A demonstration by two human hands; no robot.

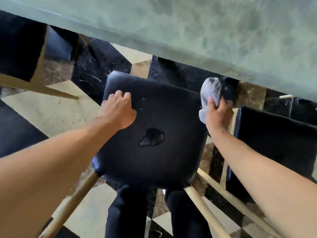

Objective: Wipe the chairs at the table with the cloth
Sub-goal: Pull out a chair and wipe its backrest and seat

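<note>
A black padded chair (154, 121) with pale wooden legs fills the middle of the view, partly pulled out from under the green marbled table (205, 31). Its seat has a torn patch (151, 137) near the centre. My left hand (118, 110) grips the seat's left edge, fingers curled over it. My right hand (217, 115) holds a crumpled grey cloth (210, 93) at the seat's far right corner, close to the table's edge.
A second black chair (274, 143) stands at the right, a third (18, 47) at the upper left under the table. The floor has black, cream and brown marble tiles. My dark trouser legs (127, 212) stand just behind the middle chair.
</note>
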